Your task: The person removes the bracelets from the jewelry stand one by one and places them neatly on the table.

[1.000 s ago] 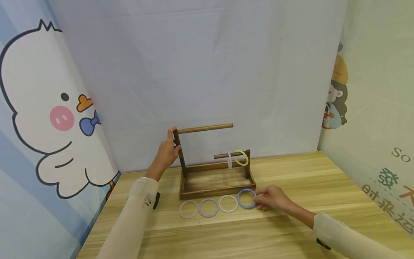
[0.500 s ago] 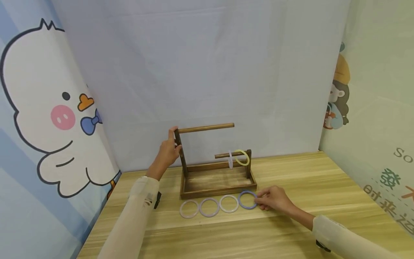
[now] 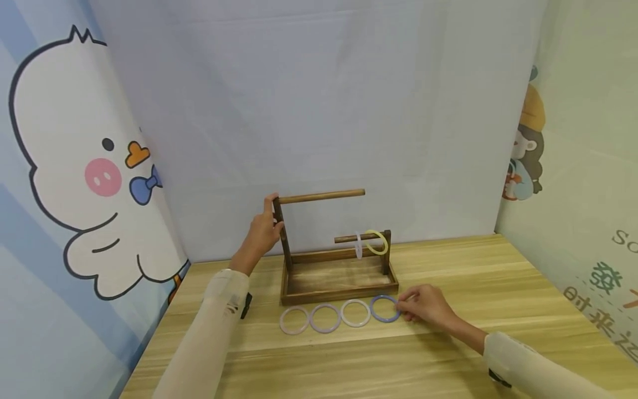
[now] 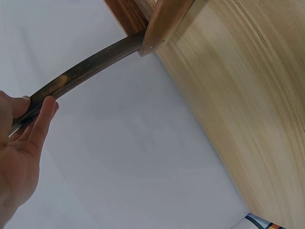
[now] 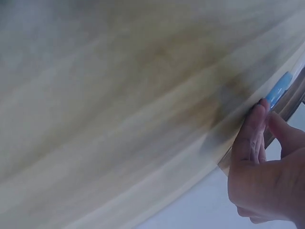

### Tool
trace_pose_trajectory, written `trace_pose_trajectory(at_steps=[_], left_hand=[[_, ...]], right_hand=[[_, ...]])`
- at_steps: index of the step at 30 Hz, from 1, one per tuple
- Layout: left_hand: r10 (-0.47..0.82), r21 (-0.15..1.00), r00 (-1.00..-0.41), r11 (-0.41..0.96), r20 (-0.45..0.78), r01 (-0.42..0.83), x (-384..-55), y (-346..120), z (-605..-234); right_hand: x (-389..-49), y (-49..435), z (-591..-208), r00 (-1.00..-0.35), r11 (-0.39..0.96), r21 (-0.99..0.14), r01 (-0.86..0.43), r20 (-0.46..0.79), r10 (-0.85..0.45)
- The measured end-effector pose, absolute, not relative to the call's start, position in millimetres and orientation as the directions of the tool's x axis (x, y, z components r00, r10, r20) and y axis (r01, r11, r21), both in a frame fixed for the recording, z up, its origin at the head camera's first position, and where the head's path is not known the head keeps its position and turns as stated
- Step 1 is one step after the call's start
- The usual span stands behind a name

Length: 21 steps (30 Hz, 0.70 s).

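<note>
My left hand grips the tall left post of a dark wooden rack, thumb on one side and fingers on the other. At the rack's front right corner, my right hand pinches the right edge of a blue ring, which lies on the table. To its left a white ring, a lilac ring and a pale pinkish ring lie in a row. On the rack's short lower bar hang a yellow ring and a pale lilac ring.
The rack's long upper bar juts right from the tall post, with no ring on it. A short post carries the lower bar. The wood-grain table meets a pale cloth backdrop behind the rack.
The head view has shifted slightly, so the scene sits a little further right. Both hands keep their places, the left on the post and the right at the blue ring.
</note>
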<state>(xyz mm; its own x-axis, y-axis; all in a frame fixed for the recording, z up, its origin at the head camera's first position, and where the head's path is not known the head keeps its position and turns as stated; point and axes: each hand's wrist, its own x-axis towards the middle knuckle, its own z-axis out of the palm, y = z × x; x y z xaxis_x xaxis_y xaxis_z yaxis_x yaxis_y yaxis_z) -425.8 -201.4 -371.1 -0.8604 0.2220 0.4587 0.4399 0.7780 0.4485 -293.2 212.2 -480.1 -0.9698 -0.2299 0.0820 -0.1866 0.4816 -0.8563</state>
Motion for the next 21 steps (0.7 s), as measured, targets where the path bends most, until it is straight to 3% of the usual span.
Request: trace_pose_trajectory(at_steps=[10,21], left_hand=[[0.222,0.451,-0.868,0.782,0.445,0.431,-425.7,-200.1,-370.1],[0.229,0.438,-0.861,0.784,0.454,0.44,-422.4,-201.5,-368.7]], right_hand=[[-310.9,205.7,-469.9,-0.94,0.644,-0.686,-0.338,0.28,-0.195],[-329.7,177.1,-451.2,-0.878,0.583,-0.665,-0.467,0.425,-0.219]])
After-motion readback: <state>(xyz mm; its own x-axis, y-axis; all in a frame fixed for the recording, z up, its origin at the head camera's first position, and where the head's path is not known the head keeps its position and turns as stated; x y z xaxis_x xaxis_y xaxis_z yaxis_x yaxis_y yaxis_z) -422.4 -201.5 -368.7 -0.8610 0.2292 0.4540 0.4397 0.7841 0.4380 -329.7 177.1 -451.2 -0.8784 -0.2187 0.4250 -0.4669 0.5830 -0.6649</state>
